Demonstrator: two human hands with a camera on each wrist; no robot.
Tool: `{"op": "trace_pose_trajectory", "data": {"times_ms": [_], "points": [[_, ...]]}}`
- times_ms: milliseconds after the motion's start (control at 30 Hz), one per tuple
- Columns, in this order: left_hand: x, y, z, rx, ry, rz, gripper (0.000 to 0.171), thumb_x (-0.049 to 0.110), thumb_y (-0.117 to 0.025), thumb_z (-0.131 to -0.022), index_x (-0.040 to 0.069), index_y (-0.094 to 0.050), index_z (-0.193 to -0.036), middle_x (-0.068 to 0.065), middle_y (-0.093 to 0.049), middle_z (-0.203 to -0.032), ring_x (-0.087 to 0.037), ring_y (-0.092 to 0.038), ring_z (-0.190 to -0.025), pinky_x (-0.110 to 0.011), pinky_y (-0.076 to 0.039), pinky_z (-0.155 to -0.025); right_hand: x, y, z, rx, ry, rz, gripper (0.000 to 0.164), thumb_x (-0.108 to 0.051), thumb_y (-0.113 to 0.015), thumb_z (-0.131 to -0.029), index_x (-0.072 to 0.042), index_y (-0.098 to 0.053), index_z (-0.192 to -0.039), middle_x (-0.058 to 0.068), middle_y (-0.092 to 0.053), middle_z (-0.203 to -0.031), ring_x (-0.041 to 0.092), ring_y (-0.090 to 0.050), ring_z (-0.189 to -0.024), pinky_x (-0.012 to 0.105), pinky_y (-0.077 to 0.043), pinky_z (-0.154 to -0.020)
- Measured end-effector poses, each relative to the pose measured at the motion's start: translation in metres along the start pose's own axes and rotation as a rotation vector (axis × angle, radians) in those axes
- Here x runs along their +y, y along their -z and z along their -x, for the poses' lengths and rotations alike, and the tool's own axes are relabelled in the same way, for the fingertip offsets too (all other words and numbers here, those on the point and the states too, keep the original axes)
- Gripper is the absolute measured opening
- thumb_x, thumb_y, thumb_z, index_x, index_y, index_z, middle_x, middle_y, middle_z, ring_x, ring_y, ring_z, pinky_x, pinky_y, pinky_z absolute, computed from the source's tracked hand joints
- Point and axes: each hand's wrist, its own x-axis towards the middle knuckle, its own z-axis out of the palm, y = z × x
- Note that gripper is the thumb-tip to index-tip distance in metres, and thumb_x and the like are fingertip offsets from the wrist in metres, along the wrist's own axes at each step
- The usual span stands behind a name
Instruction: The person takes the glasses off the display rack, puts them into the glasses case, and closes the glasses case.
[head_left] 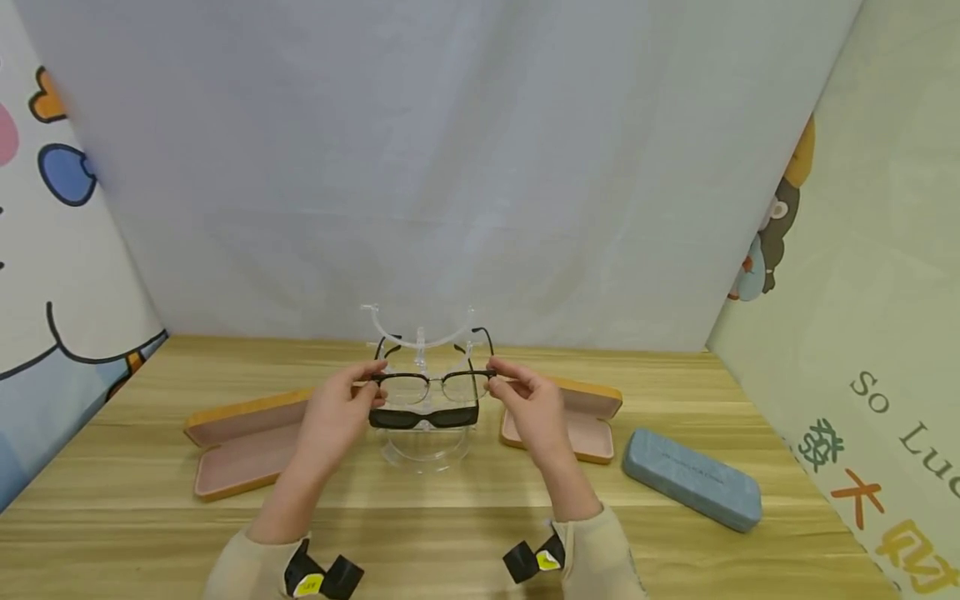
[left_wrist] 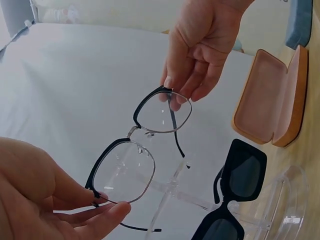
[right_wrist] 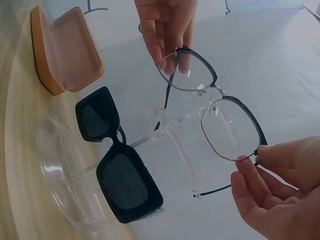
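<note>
A pair of clear-lensed eyeglasses (head_left: 406, 387) with black upper rims is held level between both hands, lenses facing me. My left hand (head_left: 341, 408) pinches one outer end of the frame; my right hand (head_left: 531, 407) pinches the other. The temples point back toward a clear acrylic display stand (head_left: 421, 342), and in the right wrist view a temple tip is right at a stand arm. Below the eyeglasses, black sunglasses (head_left: 424, 418) sit on a lower tier of the stand. Their dark lenses show closely in the right wrist view.
An open orange case with pink lining (head_left: 243, 462) lies left of the stand, partly behind the left forearm. Another open orange case (head_left: 592, 425) lies to the right, partly behind the right hand. Farther right is a closed blue case (head_left: 692, 479). A pale curtain (head_left: 450, 167) hangs behind the table.
</note>
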Motion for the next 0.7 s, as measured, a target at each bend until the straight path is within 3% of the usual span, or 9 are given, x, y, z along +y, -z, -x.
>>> {"op": "trace_pose_trajectory", "data": {"times_ms": [100,233,333,500,700], "points": [[0.005,0.006,0.004,-0.037,-0.011,-0.022,0.036,0.008,-0.040,-0.097,0.009,-0.047,-0.132,-0.016,-0.061,-0.107,-0.025,-0.062,-0.095,-0.025,-0.049,-0.057,-0.005,0.004,0.000,-0.011,0.018,0.005,0.031,-0.005,-0.059,-0.087,-0.001,-0.060,-0.118,0.015,-0.061,-0.115,0.011,-0.063,-0.087,0.025,-0.051,-0.081],[0.009,0.013,0.008,-0.050,-0.076,-0.038,0.033,0.012,-0.044,-0.097,0.011,-0.051,-0.129,-0.013,-0.064,-0.101,-0.021,-0.065,-0.088,-0.030,-0.049,-0.059,-0.012,0.010,0.001,-0.026,0.021,-0.003,0.032,-0.006,-0.058,-0.088,0.002,-0.058,-0.119,0.016,-0.061,-0.116,0.006,-0.062,-0.088,0.024,-0.051,-0.080],[0.010,0.018,0.010,-0.040,-0.148,-0.034,0.030,0.014,-0.046,-0.096,0.010,-0.055,-0.124,-0.012,-0.065,-0.095,-0.018,-0.065,-0.083,-0.030,-0.051,-0.074,-0.016,0.013,0.003,-0.029,0.012,-0.003,0.031,-0.007,-0.059,-0.088,0.000,-0.060,-0.118,0.015,-0.062,-0.114,0.005,-0.061,-0.087,0.023,-0.051,-0.077],[0.010,0.025,0.011,-0.037,-0.219,0.007,0.027,0.015,-0.047,-0.095,0.009,-0.056,-0.120,-0.011,-0.062,-0.085,-0.017,-0.063,-0.073,-0.023,-0.051,-0.067,-0.023,0.014,0.005,-0.039,0.020,0.007,0.029,-0.010,-0.060,-0.087,-0.003,-0.062,-0.116,0.014,-0.064,-0.105,0.007,-0.062,-0.087,0.025,-0.052,-0.075],[0.013,0.027,0.014,-0.013,-0.288,0.035,0.026,0.018,-0.048,-0.095,0.009,-0.058,-0.118,-0.012,-0.057,-0.088,-0.011,-0.056,-0.069,-0.024,-0.049,-0.062,-0.028,0.019,0.010,-0.044,0.067,-0.002,0.027,-0.015,-0.059,-0.089,-0.005,-0.062,-0.114,0.010,-0.064,-0.101,0.010,-0.061,-0.089,0.025,-0.052,-0.077]]}}
